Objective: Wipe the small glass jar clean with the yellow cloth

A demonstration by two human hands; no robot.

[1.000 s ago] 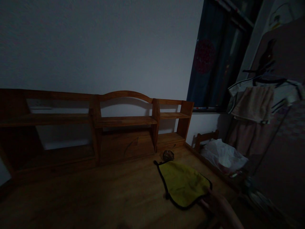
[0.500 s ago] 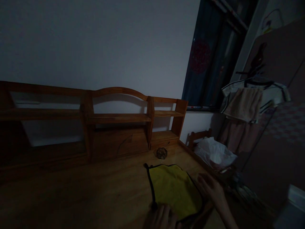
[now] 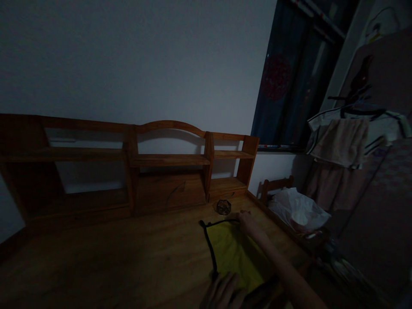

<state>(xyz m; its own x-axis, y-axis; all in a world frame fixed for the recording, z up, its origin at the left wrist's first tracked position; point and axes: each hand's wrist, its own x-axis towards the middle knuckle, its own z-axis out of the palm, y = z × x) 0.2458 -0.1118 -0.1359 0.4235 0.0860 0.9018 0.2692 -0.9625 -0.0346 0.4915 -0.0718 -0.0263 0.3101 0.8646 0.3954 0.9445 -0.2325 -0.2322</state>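
A yellow cloth with a black edge lies flat on the wooden desk. My right hand reaches across it and its fingers close on the cloth's far edge. My left hand rests with fingers spread on the cloth's near corner, at the bottom of the view. A small dark glass dish stands just beyond the cloth, close to my right hand.
A wooden shelf unit runs along the back of the desk against a pale wall. To the right are a dark window, a chair holding a white bag, and hanging clothes. The room is dim.
My right hand has moved from the cloth's right side forward to its far edge. My left hand stays at the near corner. The view has shifted slightly.
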